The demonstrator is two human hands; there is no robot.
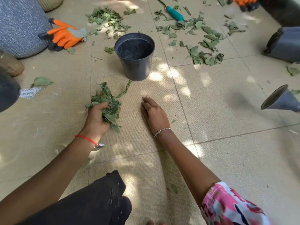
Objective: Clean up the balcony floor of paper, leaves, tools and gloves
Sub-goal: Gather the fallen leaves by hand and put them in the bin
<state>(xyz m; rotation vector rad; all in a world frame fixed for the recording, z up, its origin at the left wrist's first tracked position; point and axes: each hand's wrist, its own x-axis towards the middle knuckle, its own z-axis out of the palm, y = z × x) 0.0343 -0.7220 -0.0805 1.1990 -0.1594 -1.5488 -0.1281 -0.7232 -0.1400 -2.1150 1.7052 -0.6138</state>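
Our left hand (97, 116) clutches a bunch of leaves (108, 104), likely bound for the black pot (135, 62) just ahead; our right hand (153, 113) lies spread flat on the floor (227, 159), probably sweeping.

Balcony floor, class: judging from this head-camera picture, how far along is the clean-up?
Done: the near tiles carry only a few stray bits. In hand: the left hand grips a bunch of leaves short of the black pot; the right hand rests flat, holding nothing. Left: leaf piles beyond the pot, the teal-handled tool, an orange glove, a second glove far right and a printed paper scrap.
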